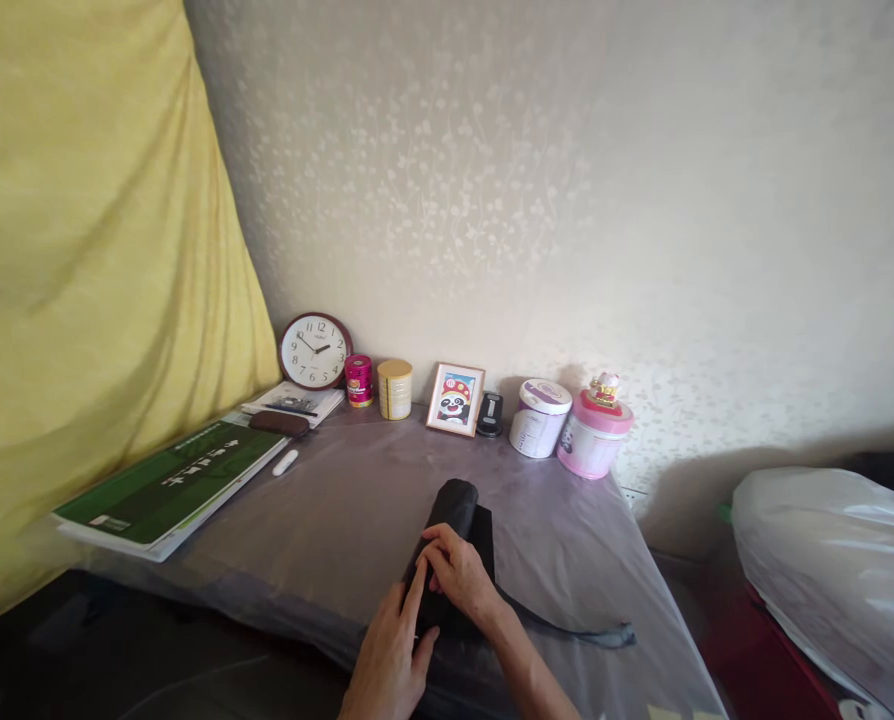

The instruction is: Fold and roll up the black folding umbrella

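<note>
Black roll (458, 497) on near part of worktop (327, 525), strap (567, 632) trailing right. Left hand (389, 640) grips near section. Right hand (462, 572) bent across top; whether gripping, cannot tell. Advisable: apply even pressure; keep flap (484, 545) flat, strap untwisted.

You appear to be in a room of a home: patterned wallpaper (477, 170) faces you, a yellow curtain (79, 250) hangs at your left, and your covered table (327, 520) bears a round clock (314, 351), a framed panda picture (455, 399) and a pink-lidded canister (591, 450).
</note>
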Tool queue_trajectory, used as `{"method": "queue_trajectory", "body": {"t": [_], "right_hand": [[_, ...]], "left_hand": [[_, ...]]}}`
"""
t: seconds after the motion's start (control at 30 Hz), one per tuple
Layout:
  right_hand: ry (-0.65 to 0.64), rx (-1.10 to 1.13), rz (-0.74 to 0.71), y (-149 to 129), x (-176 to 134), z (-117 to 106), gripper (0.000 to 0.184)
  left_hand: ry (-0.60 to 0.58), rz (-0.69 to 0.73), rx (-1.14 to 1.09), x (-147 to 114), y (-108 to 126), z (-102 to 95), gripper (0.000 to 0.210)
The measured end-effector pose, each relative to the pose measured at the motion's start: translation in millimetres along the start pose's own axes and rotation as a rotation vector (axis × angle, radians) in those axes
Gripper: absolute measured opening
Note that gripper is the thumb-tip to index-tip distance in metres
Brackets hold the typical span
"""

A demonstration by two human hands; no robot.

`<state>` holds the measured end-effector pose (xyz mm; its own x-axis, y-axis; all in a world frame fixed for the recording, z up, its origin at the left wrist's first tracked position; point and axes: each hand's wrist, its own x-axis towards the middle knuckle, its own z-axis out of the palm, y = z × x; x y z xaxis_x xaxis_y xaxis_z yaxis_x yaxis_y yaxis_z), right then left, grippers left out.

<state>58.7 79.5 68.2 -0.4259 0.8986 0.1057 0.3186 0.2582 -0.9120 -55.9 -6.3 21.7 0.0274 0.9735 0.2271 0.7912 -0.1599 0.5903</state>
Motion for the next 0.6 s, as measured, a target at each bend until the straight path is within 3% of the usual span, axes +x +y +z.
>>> {"method": "queue_trajectory", "body": {"t": [0.1,0.33,0.6], "right_hand": [[0.012,-0.029,-0.042,-3,-4,0,0.022],[0.095,-0.457,-0.367,0,-9,-10,0.023],[0.109,-0.587,-0.39,32,30,-22,0.032]], "left_hand": [[-0.014,-0.025,-0.042,0,-2,1.0,0.053],[-0.018,-0.056,-0.044,-1,-3,2.4,0.053],[-0.076,-0.096,-0.048,1,-1,0.2,0.057]]}}
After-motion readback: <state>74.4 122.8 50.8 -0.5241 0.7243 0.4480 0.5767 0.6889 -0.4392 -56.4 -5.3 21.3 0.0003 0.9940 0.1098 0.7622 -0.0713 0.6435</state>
